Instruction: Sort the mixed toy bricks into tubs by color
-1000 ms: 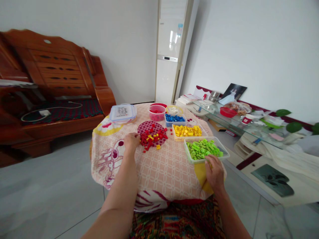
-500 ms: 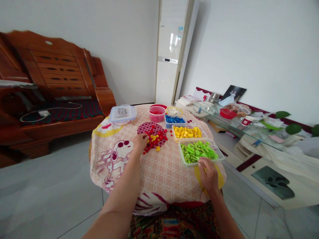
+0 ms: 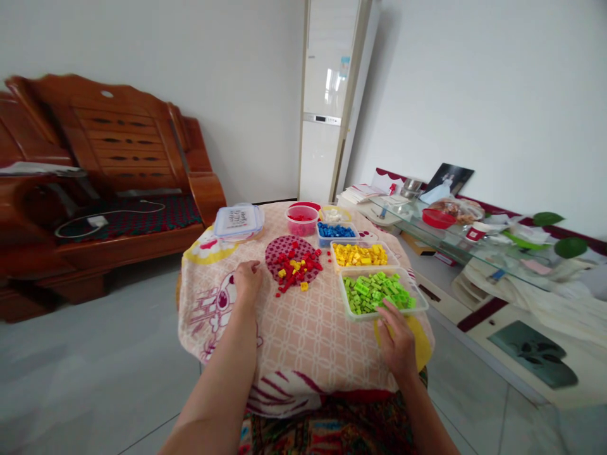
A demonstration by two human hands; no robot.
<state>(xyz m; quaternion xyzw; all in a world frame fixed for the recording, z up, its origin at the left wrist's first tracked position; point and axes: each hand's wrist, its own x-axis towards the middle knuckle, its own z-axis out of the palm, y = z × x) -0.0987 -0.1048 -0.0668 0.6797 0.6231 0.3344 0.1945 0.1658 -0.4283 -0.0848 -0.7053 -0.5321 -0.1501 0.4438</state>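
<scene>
My left hand (image 3: 247,279) rests on the patterned cloth of the small table (image 3: 303,335), fingers curled, just left of a pile of red and yellow bricks (image 3: 296,266) on a dark red mat. Whether it holds a brick is hidden. My right hand (image 3: 397,335) lies at the near edge of the clear tray of green bricks (image 3: 379,292), fingers touching its rim. Behind that tray stand a tray of yellow bricks (image 3: 359,254), a box of blue bricks (image 3: 336,230) and a tub of red bricks (image 3: 301,218).
A lidded clear box (image 3: 238,221) sits at the table's far left. A wooden bench (image 3: 99,183) stands to the left, a tall white air conditioner (image 3: 329,101) behind, and a cluttered glass shelf (image 3: 469,234) to the right. Grey tiled floor surrounds the table.
My left hand has drawn back left from the red pile onto the cloth. My right hand and the green tray shifted slightly left. The view swung a little to the left.
</scene>
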